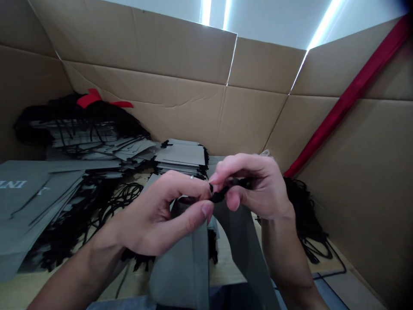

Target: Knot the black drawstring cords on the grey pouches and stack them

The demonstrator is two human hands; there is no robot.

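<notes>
Both hands meet in the middle of the view over a black cord (220, 194). My left hand (164, 211), with a ring on one finger, pinches the cord and the top of a grey paper bag (183, 267). My right hand (254, 185) has its thumb and fingers closed round the cord just to the right. Below the hands the bag hangs with its sides spread apart. The part of the cord inside my fingers is hidden, so I cannot tell whether it is knotted.
Grey bags with black cords lie stacked at the left (64, 193), and a smaller stack (182, 153) stands behind my hands. A bundle of black cords (305, 211) rests at the right. Cardboard walls (180, 103) enclose the table, and a red strap (348, 94) slants down the right side.
</notes>
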